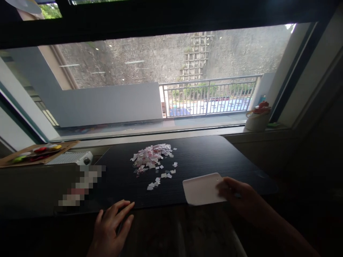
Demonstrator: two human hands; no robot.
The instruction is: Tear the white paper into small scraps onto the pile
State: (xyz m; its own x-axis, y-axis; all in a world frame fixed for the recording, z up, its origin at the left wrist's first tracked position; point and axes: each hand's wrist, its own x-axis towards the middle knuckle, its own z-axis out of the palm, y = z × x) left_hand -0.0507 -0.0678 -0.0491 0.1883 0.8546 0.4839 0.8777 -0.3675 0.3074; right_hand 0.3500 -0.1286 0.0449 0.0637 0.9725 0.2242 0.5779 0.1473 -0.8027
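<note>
The right hand (238, 201) grips a white scraper card (203, 188) by its right edge — thumb on top, fingers closed beneath it, the card lying flat at the near edge of the black mat (203, 157). The left hand (111, 228) holds nothing; its fingers are loosely spread and its fingertips rest on the mat's near-left edge. A pile of small paper scraps (151, 157), white with pink and red, lies toward the centre-rear of the mat, with loose scraps trailing from it toward the near edge, well apart from the card and from both hands. Left of the mat, a white ribbed device (71, 158) sits beside a brown board carrying coloured items (37, 151). Beyond the mat's far-right corner, on the window sill (160, 137), stands a white pot (257, 119) — its contents red, detail unclear.
</note>
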